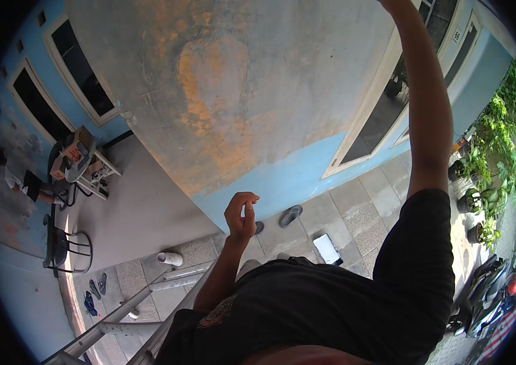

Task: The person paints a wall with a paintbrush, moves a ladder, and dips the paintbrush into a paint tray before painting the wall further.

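Observation:
My left hand [241,216] is held in front of my body, its fingers curled loosely towards the thumb, with nothing visible in it. Behind it stands a wall corner [282,79], grey and scuffed with orange patches above and light blue [276,180] below. Raised high on the right, my right arm [425,103] leaves the top edge of the view, so its hand and anything it holds are hidden. An aluminium ladder [130,329] stands close by my left side.
A white rectangular item [328,249] and a dark sandal [291,216] lie on the paving. A white bucket-like container [170,258] is beside the ladder. At left are a chair [70,250], boxes on a table [80,146] and another person [24,179]. Potted plants [471,201] and motorbikes [486,295] line the right.

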Demonstrator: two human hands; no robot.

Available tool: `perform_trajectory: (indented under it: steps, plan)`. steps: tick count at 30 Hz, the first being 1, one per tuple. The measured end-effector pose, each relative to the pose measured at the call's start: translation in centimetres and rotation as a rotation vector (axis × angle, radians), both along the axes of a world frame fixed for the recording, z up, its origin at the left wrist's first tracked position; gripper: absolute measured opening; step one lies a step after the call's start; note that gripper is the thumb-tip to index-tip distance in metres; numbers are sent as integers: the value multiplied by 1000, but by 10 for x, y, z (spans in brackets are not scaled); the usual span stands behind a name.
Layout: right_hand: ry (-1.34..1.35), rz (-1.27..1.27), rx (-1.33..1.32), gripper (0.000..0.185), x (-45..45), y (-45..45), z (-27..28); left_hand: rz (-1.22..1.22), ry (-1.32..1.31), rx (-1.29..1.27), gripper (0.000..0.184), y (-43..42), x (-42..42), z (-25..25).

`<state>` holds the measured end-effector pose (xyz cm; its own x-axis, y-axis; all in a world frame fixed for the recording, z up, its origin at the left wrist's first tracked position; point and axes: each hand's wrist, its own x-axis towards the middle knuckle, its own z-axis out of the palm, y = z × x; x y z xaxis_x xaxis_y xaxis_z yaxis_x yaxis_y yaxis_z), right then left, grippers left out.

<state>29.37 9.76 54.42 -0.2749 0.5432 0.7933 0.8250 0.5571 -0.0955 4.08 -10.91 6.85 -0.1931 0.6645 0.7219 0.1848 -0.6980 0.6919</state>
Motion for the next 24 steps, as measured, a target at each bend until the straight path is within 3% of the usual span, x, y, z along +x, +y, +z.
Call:
perform_trajectory:
  steps: [1, 2, 3, 4, 5, 9, 12, 15, 17, 19, 20, 24]
  plan:
    - [43, -54, -70, 33, -6, -5, -30, 2, -1, 11, 15, 1, 4, 1]
    - [-14, 143, 420, 40, 12, 89, -97, -38, 53, -44, 13, 1, 7, 4]
    - [61, -17, 138, 43, -7, 32, -137, -73, 105, -90, 12, 4, 11, 7]
    - [67, -88, 210, 45, -13, 46, -195, -124, 103, -156, 10, 5, 14, 2]
    - [46, -146, 71, 49, -18, 42, -243, -136, 141, -163, 10, 5, 18, 4]
    - [77, -93, -212, 61, -16, 19, -419, -143, 214, -185, 10, 2, 34, 5]
    - [-19, -105, -595, 54, -5, -13, -475, -125, 227, -176, 8, -2, 43, 8]
    - [-148, 58, -773, 45, 15, 4, -468, -140, 204, -168, 7, -6, 54, 11]
    - [-281, 174, -891, 39, 24, 43, -424, -125, 227, -148, 6, -9, 61, 15]
    - [-115, 151, -1045, 38, 12, 43, -311, -120, 217, -154, 5, -12, 67, 17]
    - [-222, 135, -1038, 40, 8, 45, -251, -121, 213, -163, 5, -14, 71, 16]
    - [-259, 123, -762, 44, 4, 35, -43, -95, 213, -128, 5, -18, 77, 13]
